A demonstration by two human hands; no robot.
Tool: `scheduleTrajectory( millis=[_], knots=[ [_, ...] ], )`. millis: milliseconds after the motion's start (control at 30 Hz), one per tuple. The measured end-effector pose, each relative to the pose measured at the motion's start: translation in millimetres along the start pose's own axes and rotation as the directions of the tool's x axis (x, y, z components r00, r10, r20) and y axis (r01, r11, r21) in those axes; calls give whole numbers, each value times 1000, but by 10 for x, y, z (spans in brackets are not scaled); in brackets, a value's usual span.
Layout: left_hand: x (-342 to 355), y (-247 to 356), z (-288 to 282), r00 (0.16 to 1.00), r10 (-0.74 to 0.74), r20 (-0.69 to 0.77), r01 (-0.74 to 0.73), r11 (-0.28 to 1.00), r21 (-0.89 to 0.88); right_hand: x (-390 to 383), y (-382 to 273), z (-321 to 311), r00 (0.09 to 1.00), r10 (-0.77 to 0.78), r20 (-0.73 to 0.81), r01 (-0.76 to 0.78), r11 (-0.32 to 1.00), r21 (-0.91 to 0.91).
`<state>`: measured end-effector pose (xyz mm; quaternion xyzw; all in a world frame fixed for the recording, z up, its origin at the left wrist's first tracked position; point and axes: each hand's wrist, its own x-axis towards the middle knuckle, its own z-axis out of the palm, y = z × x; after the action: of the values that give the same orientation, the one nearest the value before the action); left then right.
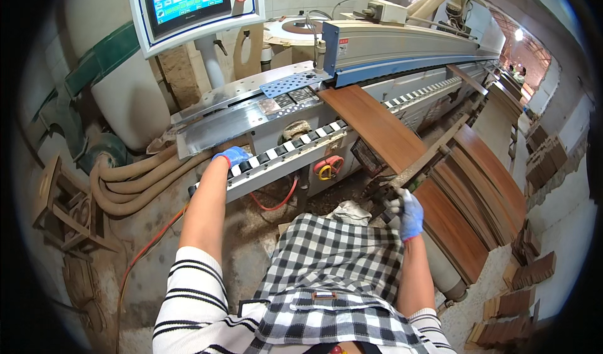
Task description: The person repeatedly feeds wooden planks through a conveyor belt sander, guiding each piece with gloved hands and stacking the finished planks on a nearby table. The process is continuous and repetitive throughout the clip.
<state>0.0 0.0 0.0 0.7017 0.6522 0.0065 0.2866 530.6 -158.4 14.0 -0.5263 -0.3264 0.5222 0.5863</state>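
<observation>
My left hand (pixel 233 157), in a blue and white glove, rests on the near end of a rail of black and white rollers (pixel 289 147); its fingers lie over the rollers and hold nothing I can see. Lower right, my right hand (pixel 409 214) wears a similar glove with greyed fingertips. Its fingers are curled in, with nothing visible in them, close to the end of a long bar (pixel 433 156). A reddish-brown wood panel (pixel 380 128) lies across the roller rail, its far end at the machine's blue-edged beam (pixel 402 68).
A control screen (pixel 188 1) stands upper left. Hoses (pixel 135 187) and a wooden stool (pixel 72 209) are at left. Red- and yellow-handled tools (pixel 328 167) hang below the rail. More brown panels (pixel 461 209) are stacked at right, with small board piles (pixel 509 304) by the wall.
</observation>
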Motion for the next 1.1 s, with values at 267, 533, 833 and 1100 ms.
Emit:
scheduleTrajectory(
  millis=[267, 533, 833, 1100],
  knots=[
    [-51, 130, -4, 1000, 1, -24, -1, 1000, -5, -867, 285, -2267, 586, -146, -797, 54, 988, -141],
    [19, 74, 15, 996, 44, -75, -44, 999, 6, -1125, 503, -3591, 416, -61, -907, 37, 998, -51],
    [-53, 53, -15, 996, 54, -68, -53, 998, 18, -1083, 456, -3247, 259, -46, -965, 99, 995, -21],
    [-66, 91, 22, 998, 23, -56, -27, 997, -74, -1379, 543, -3200, 274, -59, -960, 188, 982, -7]
  ],
)
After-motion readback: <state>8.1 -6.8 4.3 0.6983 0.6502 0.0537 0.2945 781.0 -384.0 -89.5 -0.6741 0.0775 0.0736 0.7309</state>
